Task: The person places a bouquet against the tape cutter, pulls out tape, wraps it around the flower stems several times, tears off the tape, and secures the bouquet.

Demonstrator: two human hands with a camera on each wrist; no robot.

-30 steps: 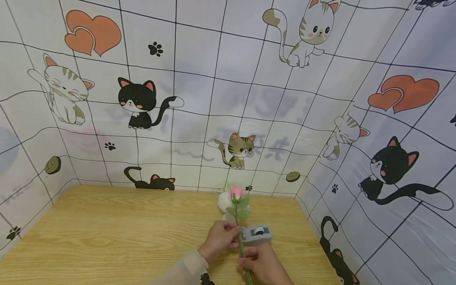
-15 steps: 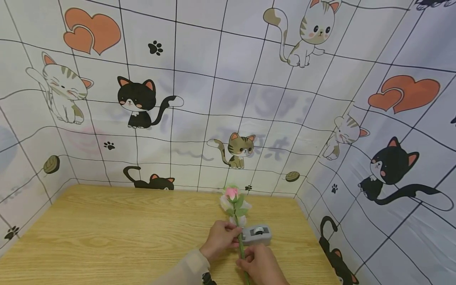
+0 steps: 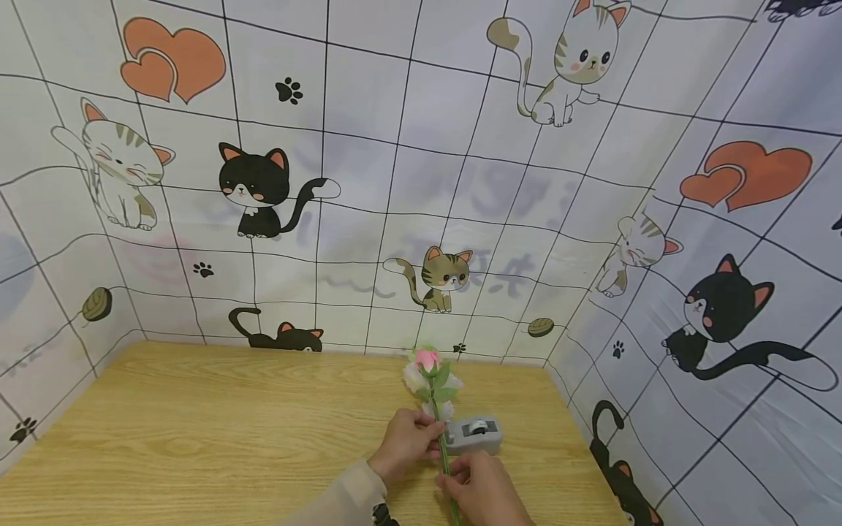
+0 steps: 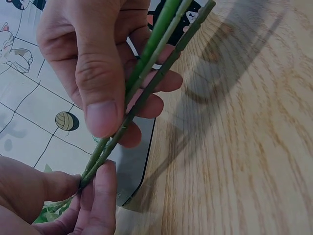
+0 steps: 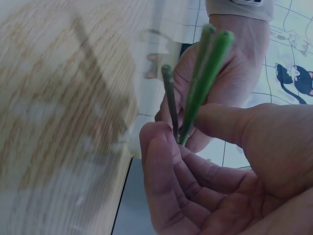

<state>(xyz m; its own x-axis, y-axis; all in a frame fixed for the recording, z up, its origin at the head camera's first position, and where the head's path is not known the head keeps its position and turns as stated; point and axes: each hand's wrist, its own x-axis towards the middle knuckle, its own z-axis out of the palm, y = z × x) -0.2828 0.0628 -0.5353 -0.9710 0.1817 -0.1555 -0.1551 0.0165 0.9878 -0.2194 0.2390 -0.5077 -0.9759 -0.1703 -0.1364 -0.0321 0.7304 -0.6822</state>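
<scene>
A small bunch of artificial flowers, with a pink rose (image 3: 427, 359) in front of white blossoms (image 3: 414, 378), leans over the table toward the back wall. Its green stems (image 4: 155, 61) run together through both hands. My left hand (image 3: 409, 443) pinches them just below the blossoms, between thumb and fingers. Lower down, my right hand (image 3: 485, 488) holds the same stems between thumb and fingers. In the right wrist view, three cut stem ends (image 5: 210, 73) stick out past the right hand (image 5: 215, 181). Close to the right of the stems is a grey tape dispenser (image 3: 475, 435).
The wooden table (image 3: 217, 431) reaches back to a cloth wall (image 3: 368, 168) printed with cats and grid lines. A similar cloth side (image 3: 743, 307) rises along the right edge. A sleeve (image 3: 349, 493) covers the left forearm.
The pink rose has shifted slightly left and the blossoms have turned, so white petals show on both sides. My right hand has moved a little left along with the stems.
</scene>
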